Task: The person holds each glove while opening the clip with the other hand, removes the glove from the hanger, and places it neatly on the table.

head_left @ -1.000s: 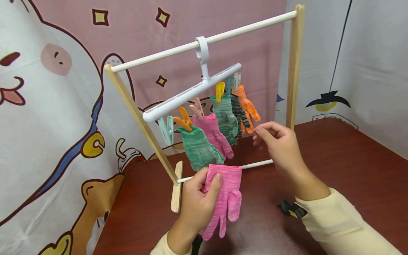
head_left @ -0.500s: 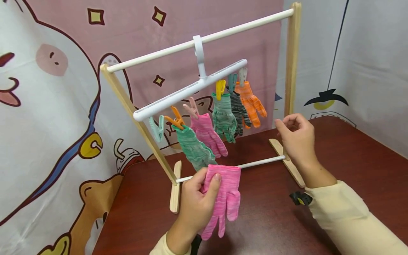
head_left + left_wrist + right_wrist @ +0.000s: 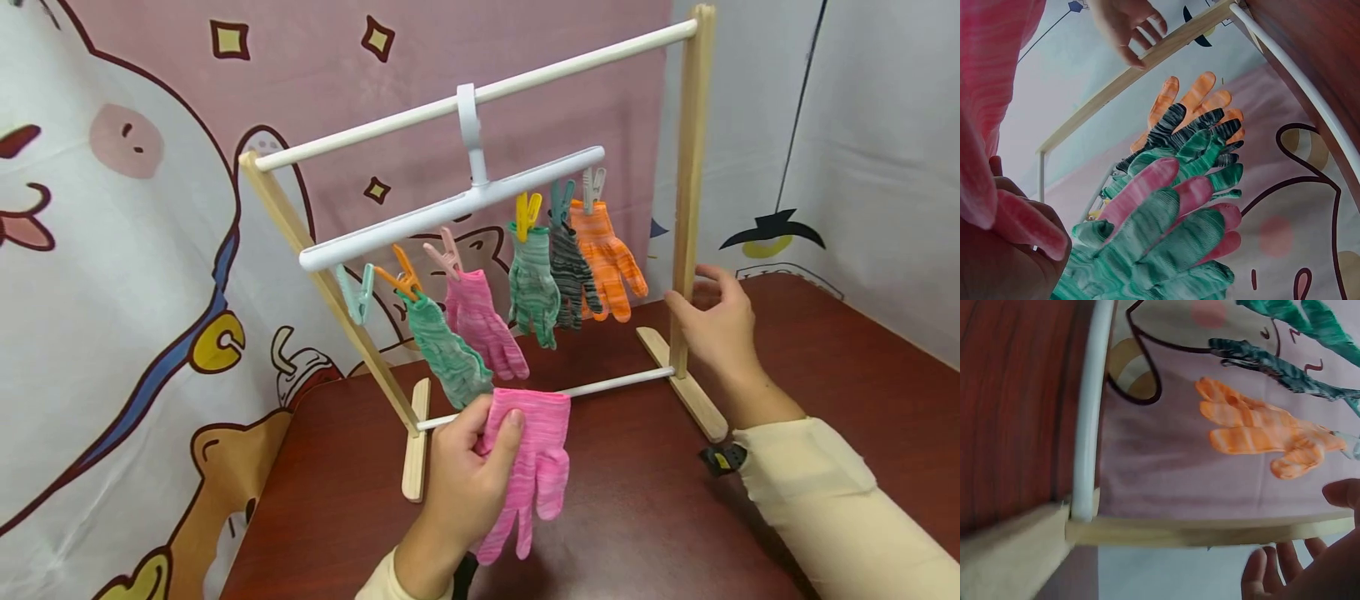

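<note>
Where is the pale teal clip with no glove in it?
In the head view, the pale teal clip hangs at the left end of the white hanger, beside the orange clip that holds a green glove.

At four o'clock, a bare right hand [image 3: 1329, 569] brackets a pale, squared wooden post [image 3: 1210, 531], thumb on its twelve-o'clock side, fingers on its six-o'clock side; contact is unclear. A slim white rod [image 3: 1088, 419] meets the post near eight o'clock, beside a glossy reddish-brown tabletop [image 3: 1016, 412]. Toward three o'clock, a translucent plastic clothespin [image 3: 1354, 447] grips an orange striped knit glove [image 3: 1254, 425]; a dark striped knit glove [image 3: 1279, 369] hangs at two.
</note>
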`<state>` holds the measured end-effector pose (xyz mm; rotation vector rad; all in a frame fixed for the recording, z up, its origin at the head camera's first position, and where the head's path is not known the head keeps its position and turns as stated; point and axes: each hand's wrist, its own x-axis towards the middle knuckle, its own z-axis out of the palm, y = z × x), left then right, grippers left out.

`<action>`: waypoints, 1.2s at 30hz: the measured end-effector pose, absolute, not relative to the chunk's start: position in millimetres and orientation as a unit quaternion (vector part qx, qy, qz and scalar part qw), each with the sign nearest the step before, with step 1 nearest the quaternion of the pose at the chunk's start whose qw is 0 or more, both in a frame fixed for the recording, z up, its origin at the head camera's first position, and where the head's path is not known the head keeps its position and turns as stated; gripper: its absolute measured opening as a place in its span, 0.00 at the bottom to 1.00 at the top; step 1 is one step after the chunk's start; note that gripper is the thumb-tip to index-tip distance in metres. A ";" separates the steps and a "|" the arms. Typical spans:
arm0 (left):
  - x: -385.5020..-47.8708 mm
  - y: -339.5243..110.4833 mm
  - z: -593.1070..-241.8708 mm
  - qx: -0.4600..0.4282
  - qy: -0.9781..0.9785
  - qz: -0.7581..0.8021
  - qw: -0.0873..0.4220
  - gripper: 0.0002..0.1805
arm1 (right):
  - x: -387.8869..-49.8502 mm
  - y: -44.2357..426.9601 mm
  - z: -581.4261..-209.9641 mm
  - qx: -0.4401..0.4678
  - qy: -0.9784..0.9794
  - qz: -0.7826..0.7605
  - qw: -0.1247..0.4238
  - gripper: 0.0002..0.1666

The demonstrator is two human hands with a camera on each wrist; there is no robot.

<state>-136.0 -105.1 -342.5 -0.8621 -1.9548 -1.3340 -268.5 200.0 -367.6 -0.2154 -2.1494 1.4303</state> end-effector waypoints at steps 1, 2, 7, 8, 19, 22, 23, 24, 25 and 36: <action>-136.2 -105.1 -342.7 -0.326 -0.739 -0.504 0.306 0.10 | -269.1 202.6 -368.6 -0.070 -0.813 0.516 0.260 0.36; -136.5 -105.2 -342.9 -0.326 -0.739 -0.504 0.307 0.10 | -269.9 204.8 -369.8 -0.058 -0.826 0.502 0.250 0.36; -137.5 -106.0 -343.5 -0.325 -0.741 -0.499 0.310 0.09 | -275.7 211.0 -376.9 -0.017 -0.864 0.435 0.251 0.31; -137.8 -105.9 -343.6 -0.325 -0.741 -0.499 0.310 0.08 | -277.2 211.8 -379.2 -0.014 -0.868 0.426 0.257 0.29; -139.7 -105.7 -344.9 -0.327 -0.744 -0.493 0.310 0.07 | -284.6 208.5 -401.1 -0.028 -0.854 0.421 0.303 0.22; -139.6 -106.4 -343.8 -0.322 -0.747 -0.491 0.311 0.06 | -286.0 206.5 -403.7 -0.029 -0.852 0.420 0.313 0.22; -139.1 -106.7 -343.4 -0.321 -0.748 -0.490 0.312 0.06 | -285.9 206.1 -404.1 -0.028 -0.851 0.419 0.315 0.21; -138.7 -106.9 -343.0 -0.320 -0.749 -0.490 0.312 0.06 | -285.7 206.1 -404.3 -0.027 -0.851 0.420 0.315 0.21; -138.4 -107.1 -342.7 -0.319 -0.749 -0.490 0.312 0.06 | -285.5 206.2 -404.3 -0.027 -0.851 0.420 0.314 0.21; -141.5 -107.9 -345.4 -0.319 -0.751 -0.489 0.310 0.06 | -283.1 217.3 -399.8 -0.003 -0.897 0.298 0.328 0.22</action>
